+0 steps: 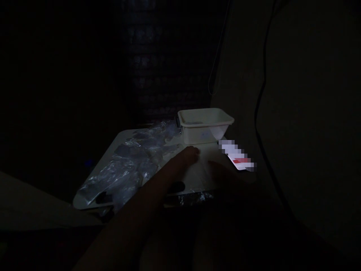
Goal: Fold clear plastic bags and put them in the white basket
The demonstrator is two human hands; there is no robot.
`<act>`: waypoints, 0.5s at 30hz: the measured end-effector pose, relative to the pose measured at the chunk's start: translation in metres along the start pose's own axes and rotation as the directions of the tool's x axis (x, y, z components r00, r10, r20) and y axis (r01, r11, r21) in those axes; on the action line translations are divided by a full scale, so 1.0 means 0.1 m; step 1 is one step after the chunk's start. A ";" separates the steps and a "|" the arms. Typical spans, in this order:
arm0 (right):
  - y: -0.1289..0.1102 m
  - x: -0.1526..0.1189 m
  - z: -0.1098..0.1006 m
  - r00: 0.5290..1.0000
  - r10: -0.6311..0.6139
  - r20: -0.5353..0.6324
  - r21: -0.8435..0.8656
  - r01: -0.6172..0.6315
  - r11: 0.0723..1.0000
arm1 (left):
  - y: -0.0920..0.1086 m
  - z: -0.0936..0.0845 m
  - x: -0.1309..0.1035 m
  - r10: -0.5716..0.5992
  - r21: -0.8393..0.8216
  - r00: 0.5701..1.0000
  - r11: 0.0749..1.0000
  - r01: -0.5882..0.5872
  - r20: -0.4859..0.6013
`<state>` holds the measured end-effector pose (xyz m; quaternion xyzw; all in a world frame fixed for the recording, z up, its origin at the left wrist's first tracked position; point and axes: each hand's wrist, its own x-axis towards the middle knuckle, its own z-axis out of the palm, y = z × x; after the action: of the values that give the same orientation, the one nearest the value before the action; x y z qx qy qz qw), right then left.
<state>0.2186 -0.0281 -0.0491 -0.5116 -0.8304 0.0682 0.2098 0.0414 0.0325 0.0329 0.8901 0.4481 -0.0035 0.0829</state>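
Observation:
My left hand reaches over the pale tabletop, just in front of a white plastic tub. Its fingers look bent and close together; anything they hold is too dark to make out. Lower and to the right, my right hand is a dark blur near a lit phone, and its fingers cannot be told apart. Crumpled clear plastic bags cover the left part of the table, beside my left forearm.
The room is very dark. A black cable hangs down the wall on the right, and a thin cord loops behind the tub. More shiny plastic shows below the table's front edge. A dark slot lies near that edge.

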 end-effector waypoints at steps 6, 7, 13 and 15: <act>-0.18 0.02 -0.02 0.975 -0.170 0.141 -0.169 0.193 0.967 | -0.10 0.31 -0.43 0.180 -0.033 0.980 0.983 -0.183 -0.087; -0.20 0.00 -0.03 0.974 -0.171 0.149 -0.186 0.198 0.962 | -0.10 0.37 -0.47 0.171 -0.013 0.983 0.985 -0.172 -0.071; -0.10 -0.08 -0.04 0.969 -0.166 0.182 -0.181 0.199 0.963 | -0.19 0.33 -0.59 0.081 -0.076 0.968 0.992 -0.101 -0.237; -0.07 -0.07 -0.03 0.968 -0.166 0.186 -0.160 0.197 0.967 | -0.27 0.22 -0.71 -0.079 -0.174 0.948 0.984 0.025 -0.309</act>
<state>0.2170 -0.0380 -0.0462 -0.4421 -0.8915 0.0181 0.0966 -0.0208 -0.0119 0.0129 0.8569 0.4778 0.1741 0.0849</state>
